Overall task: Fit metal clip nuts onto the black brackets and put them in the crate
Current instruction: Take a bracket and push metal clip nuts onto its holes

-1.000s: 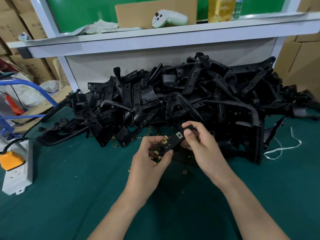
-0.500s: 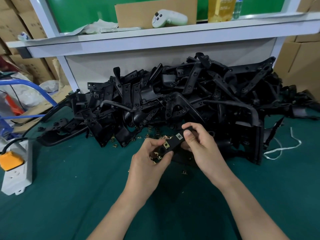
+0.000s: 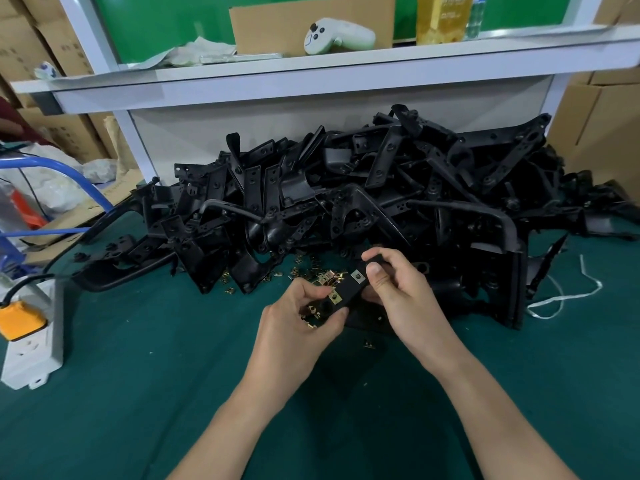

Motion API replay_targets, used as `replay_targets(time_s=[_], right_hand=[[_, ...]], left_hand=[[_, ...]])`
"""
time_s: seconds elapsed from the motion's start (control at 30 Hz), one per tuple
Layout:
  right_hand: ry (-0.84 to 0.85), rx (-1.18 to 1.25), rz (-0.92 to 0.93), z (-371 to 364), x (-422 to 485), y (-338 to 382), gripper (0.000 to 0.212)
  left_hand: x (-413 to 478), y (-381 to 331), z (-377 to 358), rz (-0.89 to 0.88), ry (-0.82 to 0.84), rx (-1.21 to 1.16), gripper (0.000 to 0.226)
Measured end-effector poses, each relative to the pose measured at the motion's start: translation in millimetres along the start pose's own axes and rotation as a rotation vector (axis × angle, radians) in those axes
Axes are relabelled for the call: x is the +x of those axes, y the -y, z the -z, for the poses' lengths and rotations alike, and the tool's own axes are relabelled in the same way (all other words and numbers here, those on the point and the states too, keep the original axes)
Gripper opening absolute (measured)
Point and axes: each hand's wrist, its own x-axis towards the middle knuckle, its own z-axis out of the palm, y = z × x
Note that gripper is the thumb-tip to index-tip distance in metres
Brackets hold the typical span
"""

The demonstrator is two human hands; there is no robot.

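Black flat bracket (image 3: 347,292) pinched between left hand (image 3: 298,323), right hand (image 3: 398,289).

— What is the heap of brackets (image 3: 346,202) made of?
— I can't tell. It's black and mostly matt, with a dull sheen on the curved faces. The held bracket (image 3: 342,293) is the same, smooth and dark.
— And the clip nuts (image 3: 323,278)?
— Metal, brassy yellow, bright where light catches them. One on the held bracket looks silvery.
— The table cover (image 3: 138,375)?
— Green, matt and cloth-like.
— Anything in plastic?
— The power strip (image 3: 33,348) is smooth and white. The controller (image 3: 337,36) is glossy white, in front of plain brown cardboard (image 3: 277,26).
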Motion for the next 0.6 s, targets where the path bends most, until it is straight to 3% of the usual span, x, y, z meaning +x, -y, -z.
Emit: replay_targets(time_s=[0.6], right_hand=[[-0.025, 0.056, 0.013, -7.2, -4.0, 1.8, 0.015]], left_hand=[[3.1, 7.3, 0.3, -0.177, -0.116, 0.142, 0.023]])
